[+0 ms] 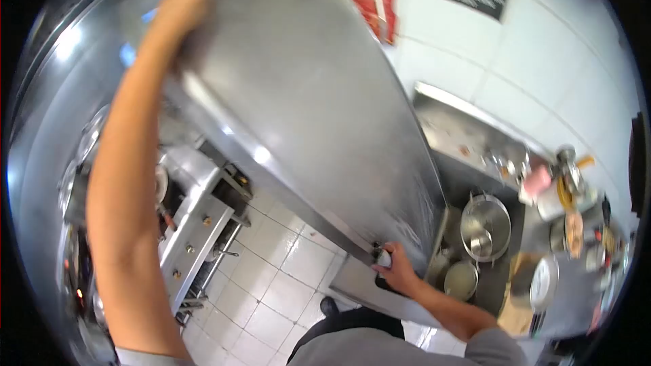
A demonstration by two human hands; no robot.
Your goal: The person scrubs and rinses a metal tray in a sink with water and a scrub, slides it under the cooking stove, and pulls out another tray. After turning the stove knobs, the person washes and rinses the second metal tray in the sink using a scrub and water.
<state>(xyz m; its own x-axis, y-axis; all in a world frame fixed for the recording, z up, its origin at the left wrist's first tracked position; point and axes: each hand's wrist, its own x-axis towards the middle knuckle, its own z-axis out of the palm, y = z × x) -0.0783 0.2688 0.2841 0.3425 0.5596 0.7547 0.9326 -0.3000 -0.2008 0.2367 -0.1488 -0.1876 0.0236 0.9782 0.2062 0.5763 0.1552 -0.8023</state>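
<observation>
A tall stainless steel panel (305, 95), like the side of a large appliance, fills the middle of the view. My left hand (188, 1) is raised at its upper left edge; the fingers are blurred, and what they hold, if anything, cannot be made out. At the panel's lower corner, my right hand (399, 271) is closed around a small dark and metallic fitting (380, 255).
A stove (196, 237) with knobs stands at the left. On the right, a sink holds a metal pot (485, 227) and a bowl (461, 280). Beyond it are a cutting board (517, 318), another pot (542, 283) and several utensils. Tiled floor (264, 291) lies below.
</observation>
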